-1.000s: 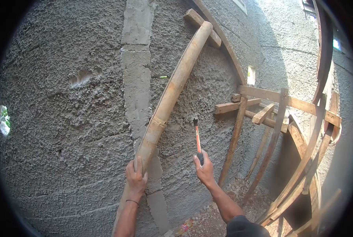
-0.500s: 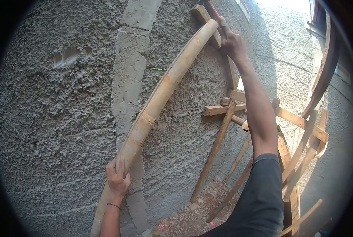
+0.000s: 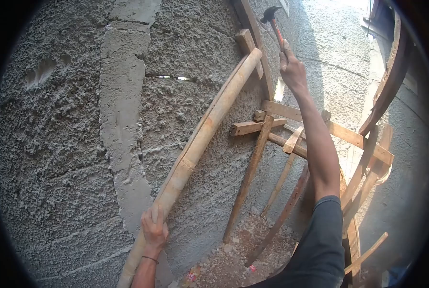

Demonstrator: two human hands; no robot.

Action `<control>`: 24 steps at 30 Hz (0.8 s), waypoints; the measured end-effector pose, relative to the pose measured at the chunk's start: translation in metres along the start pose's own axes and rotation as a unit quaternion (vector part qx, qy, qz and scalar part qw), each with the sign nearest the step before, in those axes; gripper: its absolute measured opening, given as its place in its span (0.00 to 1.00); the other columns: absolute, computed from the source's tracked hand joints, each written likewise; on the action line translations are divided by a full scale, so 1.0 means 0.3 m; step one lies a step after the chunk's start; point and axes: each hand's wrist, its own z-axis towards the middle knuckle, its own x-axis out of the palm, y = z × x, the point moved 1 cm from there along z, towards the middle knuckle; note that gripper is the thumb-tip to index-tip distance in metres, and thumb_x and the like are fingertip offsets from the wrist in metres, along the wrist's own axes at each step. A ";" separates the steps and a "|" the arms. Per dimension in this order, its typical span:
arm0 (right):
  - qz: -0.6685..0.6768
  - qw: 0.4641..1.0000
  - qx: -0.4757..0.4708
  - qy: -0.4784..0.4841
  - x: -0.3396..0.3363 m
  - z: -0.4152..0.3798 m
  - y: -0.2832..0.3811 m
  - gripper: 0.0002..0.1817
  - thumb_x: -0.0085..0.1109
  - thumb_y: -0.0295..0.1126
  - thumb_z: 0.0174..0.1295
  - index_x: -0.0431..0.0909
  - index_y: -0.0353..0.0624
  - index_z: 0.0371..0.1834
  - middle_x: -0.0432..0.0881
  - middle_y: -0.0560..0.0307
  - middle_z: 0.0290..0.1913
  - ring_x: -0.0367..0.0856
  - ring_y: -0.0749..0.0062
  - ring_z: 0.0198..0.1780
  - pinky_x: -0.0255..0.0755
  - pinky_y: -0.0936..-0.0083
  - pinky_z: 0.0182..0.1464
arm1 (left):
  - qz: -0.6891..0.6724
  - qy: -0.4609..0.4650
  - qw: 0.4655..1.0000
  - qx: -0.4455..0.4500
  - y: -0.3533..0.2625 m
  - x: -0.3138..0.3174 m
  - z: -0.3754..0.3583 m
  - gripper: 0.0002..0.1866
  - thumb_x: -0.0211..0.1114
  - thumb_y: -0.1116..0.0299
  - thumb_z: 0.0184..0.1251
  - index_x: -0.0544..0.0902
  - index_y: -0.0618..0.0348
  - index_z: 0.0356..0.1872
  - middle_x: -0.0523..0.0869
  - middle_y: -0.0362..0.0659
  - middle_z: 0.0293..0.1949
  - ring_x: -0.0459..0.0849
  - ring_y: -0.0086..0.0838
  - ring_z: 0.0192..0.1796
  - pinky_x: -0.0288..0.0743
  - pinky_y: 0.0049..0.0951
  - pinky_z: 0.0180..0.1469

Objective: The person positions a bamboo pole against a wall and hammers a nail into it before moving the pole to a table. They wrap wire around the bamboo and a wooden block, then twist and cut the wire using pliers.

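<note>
Wall (image 3: pixel 56 144) at left: grey, cement-like, matt, very rough and pitted. Strip (image 3: pixel 122 91) running down it: also grey and matt, noticeably smoother. Pole (image 3: pixel 201 139): appears to be bamboo; fairly smooth, slight sheen, one raised ring. Hammer (image 3: pixel 271 14): head dark metal; handle orange-red, material uncertain. Beam (image 3: pixel 286 111) at right: bare wood, matt. Sleeve (image 3: pixel 322 235), near right: dark matt cloth. Ground (image 3: pixel 243 235): loose, stony rubble, coarse.

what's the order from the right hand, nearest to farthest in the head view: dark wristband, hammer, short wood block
1. Hammer: gripped in the right hand.
2. Short wood block: by the bamboo pole's upper end.
3. Dark wristband: lower left, just below the left hand.
</note>
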 end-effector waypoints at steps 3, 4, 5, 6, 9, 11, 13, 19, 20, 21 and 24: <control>0.034 0.998 0.042 -0.023 -0.016 -0.024 -0.070 0.27 0.47 0.44 0.73 0.62 0.57 0.75 0.84 0.43 0.28 0.83 0.59 0.26 0.75 0.62 0.32 | 0.020 -0.028 0.999 0.007 0.036 -0.093 0.035 0.36 0.65 0.77 0.46 0.74 0.59 0.64 0.70 0.62 0.56 0.70 0.57 0.57 0.68 0.51 0.60; 0.041 0.997 0.056 -0.035 -0.021 -0.026 -0.086 0.27 0.46 0.43 0.73 0.62 0.56 0.75 0.84 0.38 0.33 0.84 0.50 0.33 0.76 0.58 0.37 | 0.000 -0.028 1.000 -0.002 0.040 -0.116 0.047 0.36 0.66 0.79 0.45 0.75 0.60 0.64 0.70 0.62 0.56 0.70 0.57 0.57 0.68 0.51 0.60; 0.050 0.995 0.068 -0.047 -0.024 -0.028 -0.099 0.28 0.46 0.43 0.72 0.62 0.55 0.75 0.84 0.32 0.37 0.85 0.42 0.40 0.77 0.54 0.41 | -0.019 -0.029 0.999 -0.012 0.040 -0.128 0.053 0.36 0.66 0.80 0.44 0.75 0.61 0.63 0.70 0.62 0.56 0.70 0.57 0.56 0.68 0.51 0.59; 0.064 0.994 0.051 -0.073 -0.032 -0.034 -0.092 0.28 0.46 0.43 0.72 0.62 0.54 0.75 0.84 0.34 0.37 0.86 0.46 0.38 0.76 0.57 0.41 | -0.020 -0.029 0.999 -0.014 0.028 -0.120 0.056 0.36 0.66 0.80 0.44 0.75 0.61 0.63 0.70 0.62 0.56 0.70 0.57 0.56 0.68 0.51 0.59; 0.102 0.986 0.127 -0.023 -0.070 -0.038 -0.078 0.29 0.47 0.43 0.72 0.61 0.51 0.75 0.83 0.45 0.28 0.82 0.61 0.26 0.75 0.62 0.31 | -0.024 -0.034 0.999 -0.011 0.010 -0.086 0.072 0.36 0.66 0.82 0.43 0.75 0.61 0.63 0.70 0.62 0.55 0.70 0.56 0.55 0.69 0.50 0.58; 0.152 0.977 0.147 -0.006 -0.112 -0.048 -0.056 0.29 0.48 0.42 0.73 0.61 0.50 0.75 0.79 0.51 0.24 0.77 0.68 0.22 0.72 0.66 0.27 | -0.022 -0.050 0.998 -0.012 0.006 -0.070 0.080 0.36 0.66 0.81 0.44 0.75 0.60 0.64 0.70 0.61 0.55 0.71 0.56 0.55 0.69 0.50 0.57; 0.205 0.963 0.171 0.025 -0.087 -0.105 -0.055 0.29 0.48 0.41 0.73 0.61 0.48 0.75 0.76 0.58 0.21 0.71 0.76 0.17 0.69 0.70 0.22 | -0.024 -0.037 0.999 -0.017 0.000 -0.083 0.085 0.36 0.66 0.81 0.44 0.75 0.60 0.63 0.70 0.61 0.55 0.71 0.56 0.55 0.69 0.50 0.57; 0.288 0.927 0.225 0.084 -0.013 -0.321 -0.123 0.27 0.48 0.40 0.75 0.61 0.51 0.75 0.67 0.68 0.20 0.63 0.85 0.16 0.58 0.81 0.14 | -0.030 -0.036 0.999 -0.022 0.001 -0.082 0.083 0.36 0.66 0.80 0.44 0.76 0.59 0.63 0.70 0.60 0.54 0.71 0.55 0.54 0.69 0.49 0.57; 0.317 0.912 0.247 0.086 0.011 -0.363 -0.138 0.27 0.48 0.41 0.75 0.61 0.50 0.75 0.67 0.67 0.20 0.63 0.85 0.16 0.59 0.82 0.15 | -0.025 -0.042 0.999 -0.016 0.002 -0.085 0.093 0.36 0.66 0.80 0.44 0.76 0.59 0.64 0.71 0.60 0.53 0.71 0.55 0.54 0.69 0.49 0.57; 0.347 0.894 0.268 0.090 0.044 -0.404 -0.157 0.26 0.48 0.41 0.75 0.61 0.49 0.74 0.67 0.67 0.21 0.64 0.85 0.16 0.60 0.82 0.15 | -0.021 -0.048 0.999 -0.014 0.004 -0.086 0.100 0.36 0.66 0.80 0.44 0.76 0.59 0.64 0.71 0.60 0.53 0.71 0.55 0.54 0.69 0.49 0.57; 0.362 0.882 0.280 0.110 0.085 -0.496 -0.187 0.26 0.48 0.41 0.75 0.61 0.48 0.74 0.68 0.67 0.21 0.65 0.85 0.16 0.62 0.83 0.15 | -0.029 -0.035 0.999 -0.013 0.003 -0.092 0.084 0.37 0.67 0.80 0.43 0.75 0.59 0.64 0.71 0.60 0.53 0.71 0.54 0.55 0.69 0.49 0.57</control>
